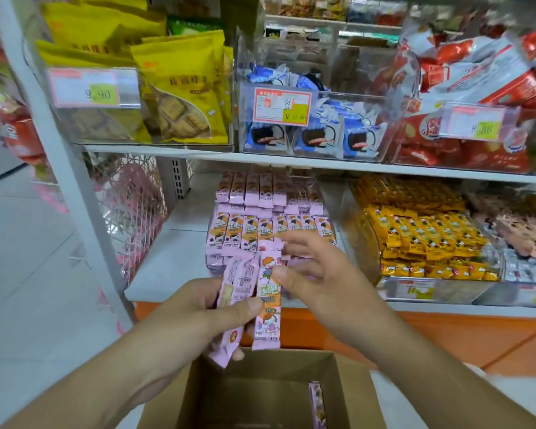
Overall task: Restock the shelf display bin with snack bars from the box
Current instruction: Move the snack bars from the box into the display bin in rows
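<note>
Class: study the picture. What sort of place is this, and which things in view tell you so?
Most likely a small shop's snack aisle: printed price tags clipped to clear bins, white shelving packed with wrapped snacks, and a cardboard box used for restocking.

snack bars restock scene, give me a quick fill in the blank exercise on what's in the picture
1. The left hand holds pink snack bars above an open ____ box.
2. The display bin with matching pink bars sits on the ____ of the two shelves in view.
3. The neighbouring bin to the right holds bars in ____ wrappers.
4. The right hand has its fingers ____, touching the upright bar.

Missing words: cardboard; lower; yellow; spread
</note>
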`<state>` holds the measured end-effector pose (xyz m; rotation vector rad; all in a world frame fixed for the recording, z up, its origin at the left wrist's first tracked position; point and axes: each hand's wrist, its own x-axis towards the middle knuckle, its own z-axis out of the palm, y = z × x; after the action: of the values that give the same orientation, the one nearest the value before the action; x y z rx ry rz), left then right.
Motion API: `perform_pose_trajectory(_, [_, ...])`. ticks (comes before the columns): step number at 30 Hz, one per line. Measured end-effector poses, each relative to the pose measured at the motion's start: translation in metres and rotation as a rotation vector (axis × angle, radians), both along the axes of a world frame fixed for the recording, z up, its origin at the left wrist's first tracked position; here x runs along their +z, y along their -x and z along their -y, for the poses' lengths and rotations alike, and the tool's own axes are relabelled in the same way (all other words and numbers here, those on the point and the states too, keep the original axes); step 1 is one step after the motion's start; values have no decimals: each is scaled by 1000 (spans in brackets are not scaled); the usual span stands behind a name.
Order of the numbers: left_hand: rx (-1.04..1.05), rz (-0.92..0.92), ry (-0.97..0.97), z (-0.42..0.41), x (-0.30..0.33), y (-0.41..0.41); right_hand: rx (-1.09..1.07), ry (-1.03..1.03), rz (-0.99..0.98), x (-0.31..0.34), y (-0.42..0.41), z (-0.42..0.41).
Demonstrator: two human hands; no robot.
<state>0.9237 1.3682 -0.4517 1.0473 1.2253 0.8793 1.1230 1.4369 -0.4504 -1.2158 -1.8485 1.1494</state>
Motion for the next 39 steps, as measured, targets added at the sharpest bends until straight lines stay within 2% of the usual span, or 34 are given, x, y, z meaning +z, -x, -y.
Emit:
perform_pose_trajectory(2, [25, -17, -5, -1, 0, 0, 49, -118, 106, 9, -7, 3])
perform_pose_trajectory(6, [70, -47, -12, -3, -3, 5, 313, -288, 288, 16, -15, 7])
perform_pose_trajectory(8, [66, -36, -18, -2, -2, 2, 333, -335, 332, 10, -12, 8])
perform_pose_trajectory(12, [97, -58, -25, -2, -4, 0, 237, -353, 300, 5, -12, 8])
perform_pose_trajectory(18, [267, -116, -34, -19, -2, 5, 54, -274, 229, 1, -22, -24])
perform_pose_trajectory(25, [266, -84, -46, -41, -4, 17, -109, -222, 379, 5, -17, -128])
perform_pose_trajectory(29, [244, -103, -44, -51, -10, 24, -180, -92, 454, 17, -6, -170])
perform_pose_trajectory(32, [223, -154, -45, -57, -14, 29, -196, 30, 609, 20, 4, -188])
perform_pose_trajectory(36, [276, -57, 0, -61, -21, 29, -205, -25, 835, 17, 16, -201])
perform_pose_trajectory(39, [285, -81, 8, -59, -18, 25, -154, -134, 720, 9, 13, -198])
